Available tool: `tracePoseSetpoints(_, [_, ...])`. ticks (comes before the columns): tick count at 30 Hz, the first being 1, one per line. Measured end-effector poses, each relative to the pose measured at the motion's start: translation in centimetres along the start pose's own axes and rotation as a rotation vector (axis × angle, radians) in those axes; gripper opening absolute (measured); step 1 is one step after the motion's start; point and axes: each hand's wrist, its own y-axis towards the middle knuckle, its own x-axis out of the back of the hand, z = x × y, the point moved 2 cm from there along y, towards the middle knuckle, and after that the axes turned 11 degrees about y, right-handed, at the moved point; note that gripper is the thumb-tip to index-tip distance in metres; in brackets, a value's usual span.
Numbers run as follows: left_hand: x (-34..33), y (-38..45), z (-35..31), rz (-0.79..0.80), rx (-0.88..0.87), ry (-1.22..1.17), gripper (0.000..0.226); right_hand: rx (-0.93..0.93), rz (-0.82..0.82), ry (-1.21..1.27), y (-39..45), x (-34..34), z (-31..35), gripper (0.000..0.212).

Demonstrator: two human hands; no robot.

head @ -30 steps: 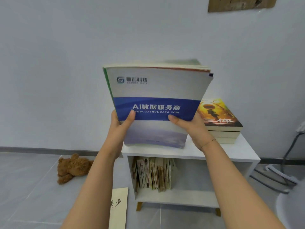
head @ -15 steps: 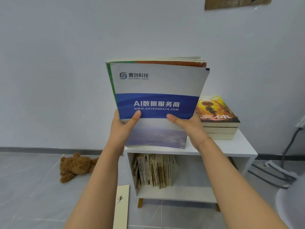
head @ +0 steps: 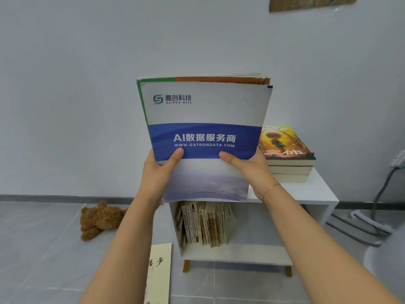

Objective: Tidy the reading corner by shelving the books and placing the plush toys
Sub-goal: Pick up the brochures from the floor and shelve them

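Head view, upright stack of books [head: 203,119], left hand [head: 158,172] and right hand [head: 252,170] gripping its lower edges

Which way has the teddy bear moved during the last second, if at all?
No. The teddy bear lies on the floor at the same gap left of the white shelf, just below the baseboard.

Shelf compartment [head: 252,229]: we see shelved books [head: 206,224] filling its left, right half open. Book stack [head: 287,159] occupies the top's right.
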Motion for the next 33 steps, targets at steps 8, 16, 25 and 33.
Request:
tracePoseSetpoints(8, [0.5, -6.7, 0.4, 0.057, 0.244, -0.104, 0.025, -0.065, 0.017, -0.104, -7.1, 1.7, 1.9, 0.034])
tracePoseSetpoints(16, [-2.2, -16.0, 4.9, 0.372, 0.627, -0.083, 0.040, -0.435, -0.123, -0.146, -17.8, 6.8, 0.2, 0.035])
tracePoseSetpoints(25, [-3.3, -19.3, 10.0, 0.688, 0.880, 0.044, 0.020, -0.947, -0.211, -0.120, -22.7, 11.0, -7.3, 0.052])
tracePoseSetpoints(33, [-9.3, -17.7, 14.4, 0.742, 0.942, 0.124, 0.016, -1.090, -0.251, -0.164, -20.3, 14.7, -9.8, 0.035])
